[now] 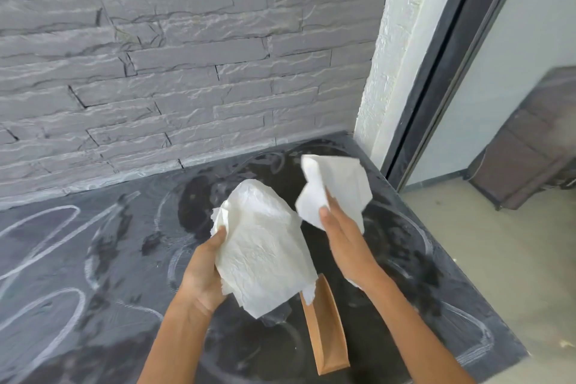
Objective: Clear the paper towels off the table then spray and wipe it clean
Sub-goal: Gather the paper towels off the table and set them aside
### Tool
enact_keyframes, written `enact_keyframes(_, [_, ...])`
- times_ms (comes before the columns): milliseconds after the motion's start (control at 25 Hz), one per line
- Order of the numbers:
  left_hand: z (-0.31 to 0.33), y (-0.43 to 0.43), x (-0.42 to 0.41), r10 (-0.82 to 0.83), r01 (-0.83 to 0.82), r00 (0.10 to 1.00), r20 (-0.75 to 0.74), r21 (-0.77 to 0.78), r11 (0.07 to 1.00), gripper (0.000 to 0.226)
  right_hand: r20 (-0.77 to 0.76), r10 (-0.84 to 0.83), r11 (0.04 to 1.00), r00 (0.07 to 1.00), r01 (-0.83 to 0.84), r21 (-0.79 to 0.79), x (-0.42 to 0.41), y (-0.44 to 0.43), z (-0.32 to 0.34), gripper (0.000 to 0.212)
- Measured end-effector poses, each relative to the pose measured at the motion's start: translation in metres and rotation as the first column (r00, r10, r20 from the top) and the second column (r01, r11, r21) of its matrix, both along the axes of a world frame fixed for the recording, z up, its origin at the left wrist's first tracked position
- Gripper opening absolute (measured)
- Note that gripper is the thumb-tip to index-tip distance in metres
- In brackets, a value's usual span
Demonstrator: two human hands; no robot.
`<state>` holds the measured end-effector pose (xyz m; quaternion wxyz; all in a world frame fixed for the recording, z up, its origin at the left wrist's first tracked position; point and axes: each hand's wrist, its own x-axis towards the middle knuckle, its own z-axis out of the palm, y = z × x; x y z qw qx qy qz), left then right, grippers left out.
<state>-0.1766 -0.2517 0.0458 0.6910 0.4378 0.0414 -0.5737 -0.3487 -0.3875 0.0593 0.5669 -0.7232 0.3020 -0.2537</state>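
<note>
Gripping two paper towels, one per hand: left hand [199, 277] one paper towel [265, 246], right hand [343, 243] another [336, 184].

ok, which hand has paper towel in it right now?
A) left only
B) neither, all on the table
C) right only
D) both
D: the left hand grips a large crumpled paper towel and the right hand pinches a smaller paper towel, both lifted above the dark tabletop.
</note>
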Motion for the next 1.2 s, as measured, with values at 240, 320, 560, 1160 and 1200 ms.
enact_keyframes(240, [0.016,0.020,0.023,-0.047,0.044,0.998,-0.040,-0.074,0.996,0.050,-0.337,0.364,0.704,0.868,-0.494,-0.511,0.052,0.051,0.030,0.041])
enact_keyframes(320, [0.022,0.033,0.033,-0.063,0.058,0.997,-0.037,-0.118,0.991,0.058,-0.408,0.377,0.680,0.832,-0.547,-0.487,0.059,0.066,0.027,0.047])
enact_keyframes(560, [0.035,0.061,0.047,-0.181,0.180,0.983,0.009,-0.171,0.969,0.083,-0.522,0.320,0.615,0.791,-0.592,-0.520,0.071,0.106,0.020,0.072])
enact_keyframes(1160, [0.047,0.105,0.087,-0.156,0.154,0.969,0.193,0.026,0.988,0.028,0.152,-0.144,0.392,0.978,-0.085,0.916,0.065,0.108,-0.018,0.060])
enact_keyframes(1200, [0.046,0.108,0.091,-0.150,0.148,0.970,0.194,0.023,0.989,0.030,0.167,-0.150,0.404,0.974,-0.094,0.910,0.063,0.108,-0.017,0.057])
